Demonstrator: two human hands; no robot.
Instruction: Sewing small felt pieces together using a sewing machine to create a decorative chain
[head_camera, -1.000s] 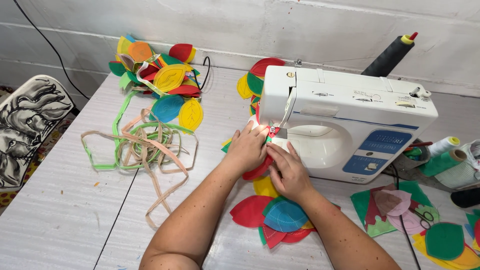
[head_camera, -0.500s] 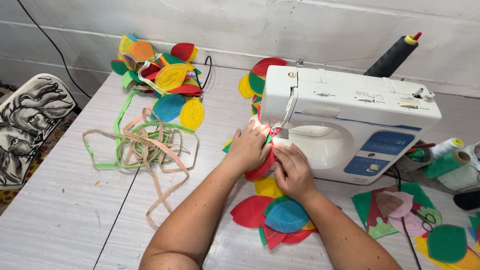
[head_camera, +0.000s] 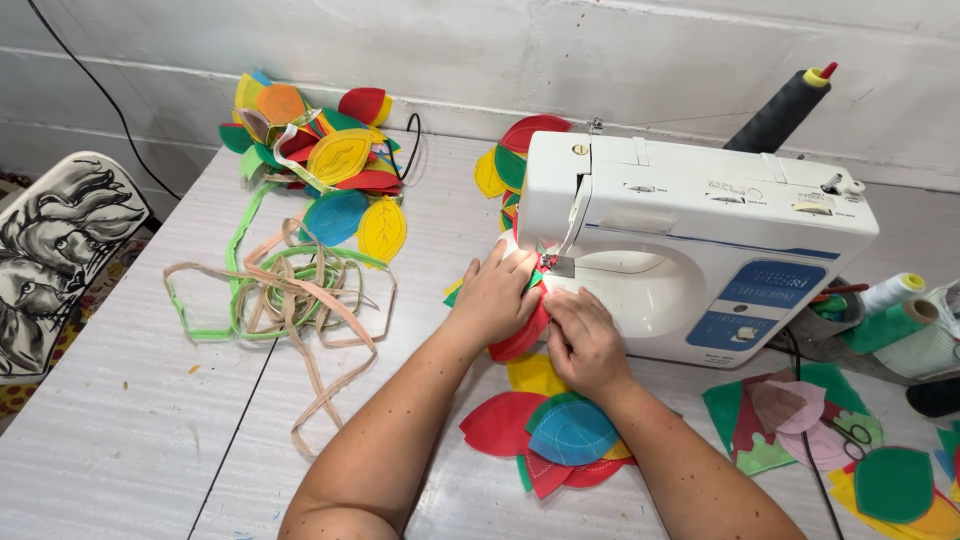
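Both hands lay at the needle end of the white plastic sewing machine with a blue control panel (head_camera: 690, 250). The left hand (head_camera: 495, 298) lay flat, fingers spread, pressing down on the red leaf-shaped fabric piece (head_camera: 520, 338) just left of the presser foot. The right hand (head_camera: 585, 345) lay palm down beside it, fingertips pressing the same piece against the machine bed; neither hand was closed around anything. The red piece sat under and between the two hands, its front edge at the needle.

A chain of stitched leaves in red, blue, yellow and green (head_camera: 555, 432) trailed toward the person under the right forearm. A heap of coloured fabric leaves (head_camera: 320, 160) sat far left near the wall, with a tangle of green and beige fabric strips (head_camera: 285, 290) in front of it. Loose cut fabric pieces (head_camera: 800, 415) lay right of the machine, beside thread spools (head_camera: 895, 305).
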